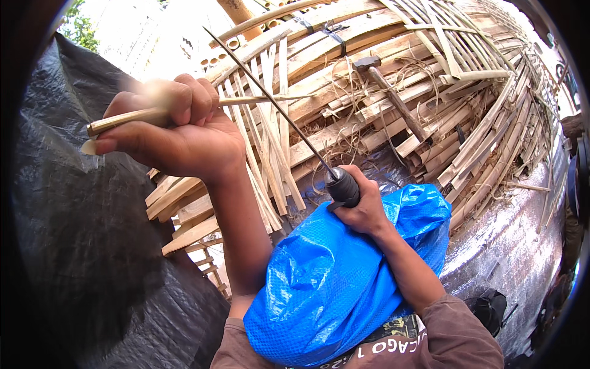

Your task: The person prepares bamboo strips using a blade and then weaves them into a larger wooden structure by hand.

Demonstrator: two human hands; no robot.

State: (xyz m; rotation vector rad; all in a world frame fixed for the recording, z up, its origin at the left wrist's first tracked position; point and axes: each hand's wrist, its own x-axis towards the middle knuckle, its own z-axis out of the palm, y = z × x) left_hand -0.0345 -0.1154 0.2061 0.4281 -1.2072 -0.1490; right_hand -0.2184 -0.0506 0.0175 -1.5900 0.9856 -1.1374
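My left hand (184, 132) is raised at the left, its fingers wrapped round a narrow bamboo strip (132, 119). One cut end of the strip juts out past my thumb, and the thin other end points right, crossing the knife blade in this view; whether they touch I cannot tell. In my right hand (364, 206), near the middle, is a knife (295, 130) gripped by its black wrapped handle. Its long, slim, dark blade slants up and to the left. Blue plastic sheeting (326, 277) covers my lap, below both hands.
A hammer (399, 104) lies on piled bamboo slats (344, 83) ahead of me. Thin curled shavings (424, 74) are scattered over them. Dark sheeting (80, 203) hangs at the left, and shiny silver sheeting (504, 246) spreads at the right. A black bag-like object (488, 310) sits lower right.
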